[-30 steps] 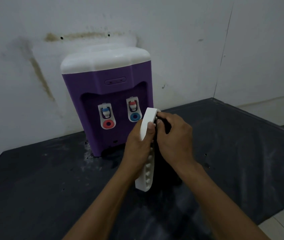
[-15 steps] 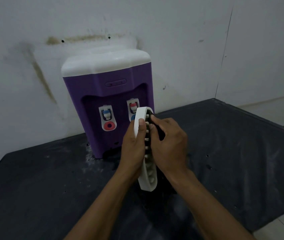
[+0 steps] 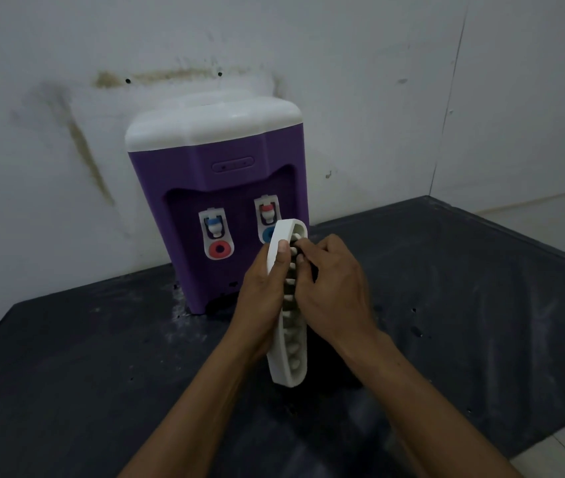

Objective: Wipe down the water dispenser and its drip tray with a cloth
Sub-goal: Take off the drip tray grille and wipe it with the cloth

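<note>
The purple water dispenser [image 3: 219,174] with a white top stands against the wall, its two taps facing me. In front of it my left hand [image 3: 260,305] grips the white drip tray [image 3: 289,367] by its long edge and holds it upright, lower end near the table. Its slotted grille faces right. My right hand [image 3: 332,294] has its fingers curled against the upper part of the grille and holds a dark cloth [image 3: 325,363]. The cloth hangs below the hand and is hard to tell from the dark table.
The dispenser sits on a black-covered table [image 3: 67,374] with white dust marks near the dispenser's base. A stained white wall [image 3: 67,132] stands behind. The table's right edge drops to a pale tiled floor [image 3: 557,453].
The tray has turned, so more of its grille side shows. My right hand's fingers have shifted along the upper grille with the cloth. The dispenser has not moved.
</note>
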